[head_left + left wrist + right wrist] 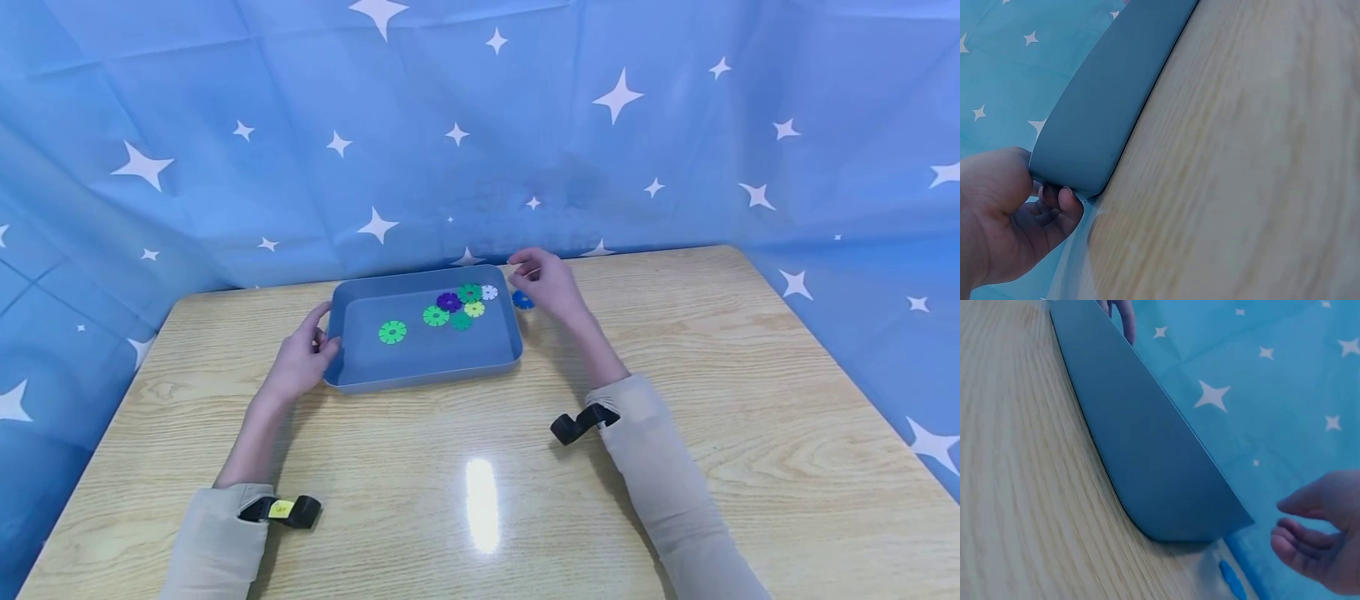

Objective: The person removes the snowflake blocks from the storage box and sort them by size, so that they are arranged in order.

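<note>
A grey-blue rectangular tray [360,362] lies near the back of the table. My left hand [298,360] grips its left end, thumb over the rim and fingers curled against the outer wall, as the tray wall [1094,106] in the left wrist view also shows. Notched plastic discs lie inside: a light green disc [392,332] by itself, and a cluster with a purple disc [449,302], a white disc [489,292] and several green or yellowish ones. By the back right corner, my right hand [551,287] hovers with loosely bent fingers, holding nothing. Beneath it a blue disc [522,300] rests on the table.
The wooden table [390,492] extends around the tray on both sides and in front. A blue curtain [420,167] with white stars hangs right behind the table's back edge. Both sleeved wrists carry a black camera mount [577,425].
</note>
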`<state>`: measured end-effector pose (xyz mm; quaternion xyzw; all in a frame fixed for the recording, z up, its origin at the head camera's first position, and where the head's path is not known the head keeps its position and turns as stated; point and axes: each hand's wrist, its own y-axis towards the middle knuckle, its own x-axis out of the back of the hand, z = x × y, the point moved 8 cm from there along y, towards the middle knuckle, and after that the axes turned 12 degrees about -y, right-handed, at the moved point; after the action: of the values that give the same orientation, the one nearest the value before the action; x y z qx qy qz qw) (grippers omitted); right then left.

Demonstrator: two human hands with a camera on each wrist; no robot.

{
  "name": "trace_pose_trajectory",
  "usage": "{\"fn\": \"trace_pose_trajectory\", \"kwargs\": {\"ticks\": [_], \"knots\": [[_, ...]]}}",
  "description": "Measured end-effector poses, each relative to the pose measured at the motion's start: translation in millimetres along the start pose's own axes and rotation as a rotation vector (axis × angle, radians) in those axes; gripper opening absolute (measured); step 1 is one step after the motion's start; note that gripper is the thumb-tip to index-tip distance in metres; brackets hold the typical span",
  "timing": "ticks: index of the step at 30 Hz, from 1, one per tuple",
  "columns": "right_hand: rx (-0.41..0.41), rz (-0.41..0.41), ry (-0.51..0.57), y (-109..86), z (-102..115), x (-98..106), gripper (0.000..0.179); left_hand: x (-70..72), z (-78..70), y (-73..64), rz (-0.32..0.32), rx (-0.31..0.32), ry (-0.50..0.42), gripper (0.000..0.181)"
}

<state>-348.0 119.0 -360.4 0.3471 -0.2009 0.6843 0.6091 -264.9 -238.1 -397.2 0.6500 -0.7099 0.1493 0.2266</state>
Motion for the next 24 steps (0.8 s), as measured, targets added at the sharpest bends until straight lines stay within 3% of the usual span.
{"fn": "trace_pose_trajectory", "kwargs": {"ticks": [10,15,24], "knots": [[0.089,0.033,0.003,-2.6,26,-23,0.026,-0.4,-1.1,0.3,0.008,0.002,-0.001,0.059],[0.178,0.058,-0.011,-7.1,41,-38,0.025,0.2,-1.0,0.0,0.007,0.003,0.003,0.059],[0.258,0.132,-0.013,-17.1,63,-66,0.025,-0.4,1.4,1.2,0.008,0.002,-0.007,0.060]]}}
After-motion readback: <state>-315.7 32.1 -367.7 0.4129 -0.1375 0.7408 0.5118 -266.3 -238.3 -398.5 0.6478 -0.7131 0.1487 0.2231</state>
